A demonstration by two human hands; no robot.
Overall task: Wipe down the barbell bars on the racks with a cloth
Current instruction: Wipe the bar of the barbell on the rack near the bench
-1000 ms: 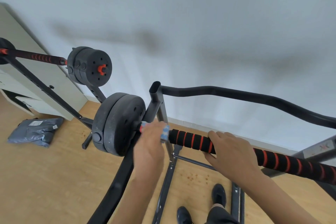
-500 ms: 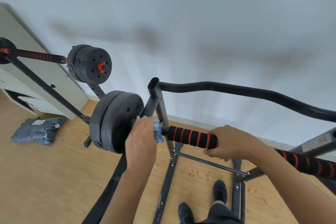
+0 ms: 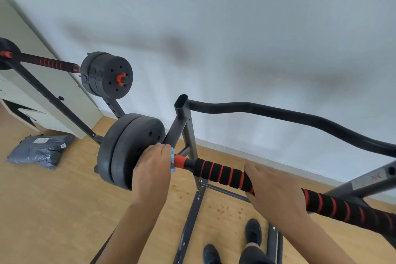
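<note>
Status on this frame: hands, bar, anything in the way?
Left hand grips cloth round the bar, beside the weight plates. Right hand grips the bar on its foam. Rack upright close behind the cloth.

A pale cabinet (image 3: 32,83) stands against a plain white wall (image 3: 235,17), which carries soft, blurred shadows to the right of the cabinet under even light. A light wooden floor (image 3: 53,210) spreads from the cabinet's foot, and a white baseboard (image 3: 225,146) runs right from the cabinet along the wall. A grey plastic package (image 3: 40,151) lies on the floor just in front of the cabinet, and small reddish specks (image 3: 225,210) dot the boards well to the cabinet's right
</note>
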